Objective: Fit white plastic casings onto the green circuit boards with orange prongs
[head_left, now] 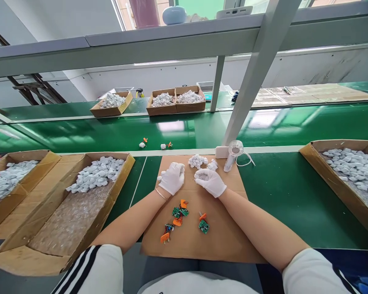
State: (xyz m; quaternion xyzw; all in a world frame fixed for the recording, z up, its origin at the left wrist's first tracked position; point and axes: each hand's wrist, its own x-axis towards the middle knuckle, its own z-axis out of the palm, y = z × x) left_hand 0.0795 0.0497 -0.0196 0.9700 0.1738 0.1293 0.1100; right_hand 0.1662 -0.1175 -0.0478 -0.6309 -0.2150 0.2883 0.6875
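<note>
My left hand (pixel 172 178), in a white glove, is curled closed above the cardboard sheet (pixel 223 228). Small white bits show at its left edge; what its fingers hold is hidden. My right hand (pixel 210 182), also gloved, has bent fingers drawn together a short gap away, and its contents cannot be made out. Just beyond the hands lie a pile of white plastic pieces (pixel 197 161) and a smaller white cluster (pixel 212 165). Nearer my body are several green circuit boards with orange plug parts (pixel 178 221); one such board (pixel 203 226) lies apart on the right.
Cardboard boxes of white pieces stand at left (pixel 95 175) and right (pixel 352 169). A clear-headed handheld fan (pixel 233 155) with a white cord lies behind my right hand. Two small assemblies (pixel 163 146) rest on the green belt (pixel 116 132). A slanted metal post (pixel 251 77) rises beyond.
</note>
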